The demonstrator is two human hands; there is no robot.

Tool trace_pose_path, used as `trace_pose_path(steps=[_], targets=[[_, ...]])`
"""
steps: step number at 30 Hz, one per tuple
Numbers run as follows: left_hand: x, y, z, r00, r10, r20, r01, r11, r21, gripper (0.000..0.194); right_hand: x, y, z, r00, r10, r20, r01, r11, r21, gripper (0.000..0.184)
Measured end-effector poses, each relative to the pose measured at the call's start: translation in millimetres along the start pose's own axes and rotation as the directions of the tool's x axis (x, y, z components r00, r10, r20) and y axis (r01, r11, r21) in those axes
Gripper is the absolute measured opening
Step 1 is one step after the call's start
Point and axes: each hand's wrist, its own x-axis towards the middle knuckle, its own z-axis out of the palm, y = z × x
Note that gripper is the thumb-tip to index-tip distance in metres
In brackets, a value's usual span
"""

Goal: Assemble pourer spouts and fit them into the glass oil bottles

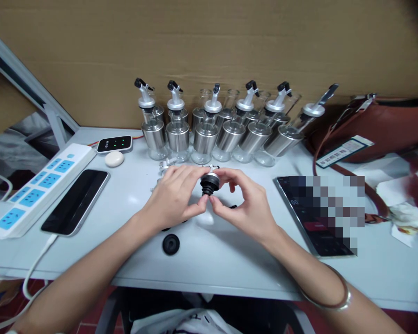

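Between the fingertips of my left hand (pixel 174 195) and my right hand (pixel 242 199) is a bottle pourer stopper (pixel 209 182), with a silver cap on top and a ribbed black plug pointing down. Both hands are closed on it, thumbs at the plug's lower end and forefingers at the cap. A round black rubber piece (pixel 171 244) lies on the table below my left hand. Behind that hand, silver pourer parts (pixel 165 164) lie partly hidden. Small black bits show under both hands, mostly covered.
Glass and steel oil bottles (pixel 206 138), several topped with pourers, stand in rows at the back. A power strip (pixel 31 197), phone (pixel 75 202), small device (pixel 114 144) and white oval case (pixel 114 159) sit left. Rightward are a larger phone (pixel 299 213) and brown bag (pixel 386 123).
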Motion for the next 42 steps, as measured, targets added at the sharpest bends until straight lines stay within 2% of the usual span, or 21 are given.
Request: trace_pose_path(steps=[14,24,42], targets=[[-2.2,3.7,5.4,0.998,0.002,-0.055,-0.006,0.997,-0.071,0.032,-0.9,-4.0,-0.8,0.998,-0.062,0.020,0.063,0.995,-0.080,0.030],[-1.5,2.7,6.0,0.998,0.012,-0.066,-0.021,0.990,-0.137,0.029,-1.3,-2.4,0.6,0.999,-0.052,-0.008,0.051,0.997,-0.063,0.030],[-2.6,4.1,5.4,0.998,0.013,-0.056,-0.023,0.986,-0.168,0.026,-1.1,-4.4,-1.8,0.999,-0.032,0.017,0.032,0.999,-0.035,0.027]])
